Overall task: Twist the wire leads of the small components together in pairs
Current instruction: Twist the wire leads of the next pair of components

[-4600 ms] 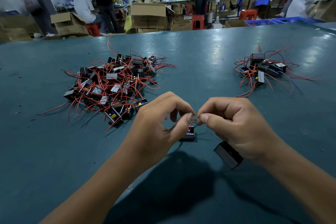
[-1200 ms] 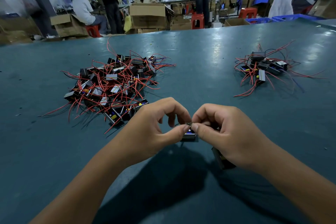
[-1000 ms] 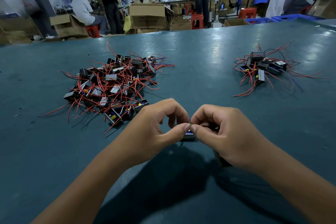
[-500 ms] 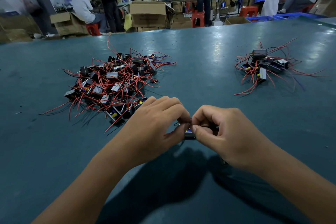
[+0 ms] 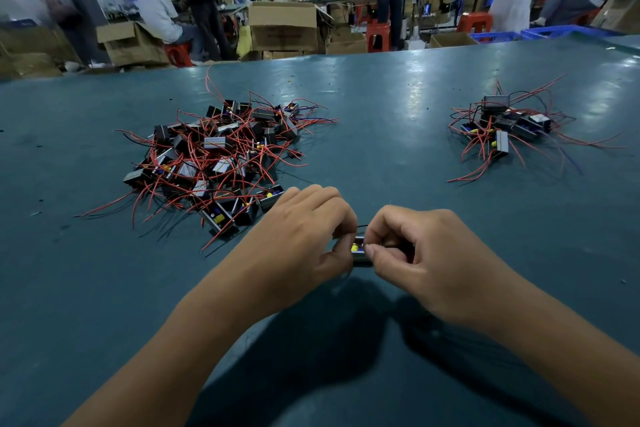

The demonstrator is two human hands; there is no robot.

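Observation:
A small black component (image 5: 358, 249) with a yellow part shows in the gap between my two hands, low over the teal table (image 5: 381, 135). My left hand (image 5: 301, 239) has its fingers curled and its thumb pinching at the component's wires. My right hand (image 5: 419, 253) is curled too, thumb and forefinger pinching the thin leads beside it. The wire ends are mostly hidden by my fingers. A big heap of black components with red leads (image 5: 221, 156) lies to the left. A smaller heap (image 5: 502, 128) lies at the right.
Beyond the table's far edge stand cardboard boxes (image 5: 282, 24), red stools (image 5: 375, 35) and blue crates (image 5: 540, 33), with several people at other benches. Bare teal table lies between the two heaps and in front of my arms.
My hands have drawn close together and sunk toward the table. The left hand's fingers have folded over the component. The second black component under my right hand is now hidden.

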